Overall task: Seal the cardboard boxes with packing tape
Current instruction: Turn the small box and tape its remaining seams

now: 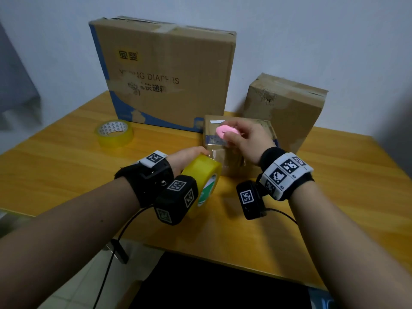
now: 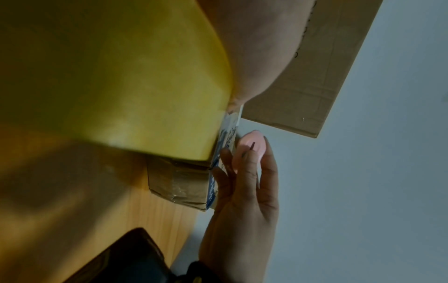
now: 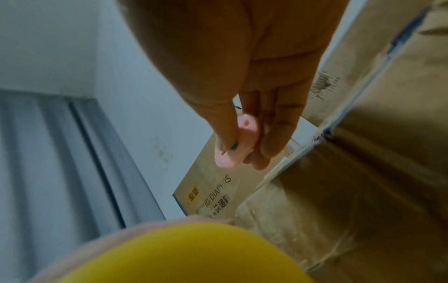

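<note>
A small cardboard box (image 1: 231,157) lies on the wooden table (image 1: 66,166) in front of me. My left hand (image 1: 189,156) grips a yellow roll of packing tape (image 1: 201,175) against the box's near left corner; the roll fills the left wrist view (image 2: 109,86) and shows low in the right wrist view (image 3: 194,254). My right hand (image 1: 243,139) pinches a small pink cutter (image 1: 226,131) over the box top; the cutter (image 3: 236,145) sits between thumb and fingers. The small box (image 2: 184,183) shows beside that hand (image 2: 242,191).
A large diaper carton (image 1: 165,72) stands upright at the back. A medium cardboard box (image 1: 287,108) stands at the back right. A second tape roll (image 1: 114,133) lies on the table at the left. Cables hang off the table's near edge.
</note>
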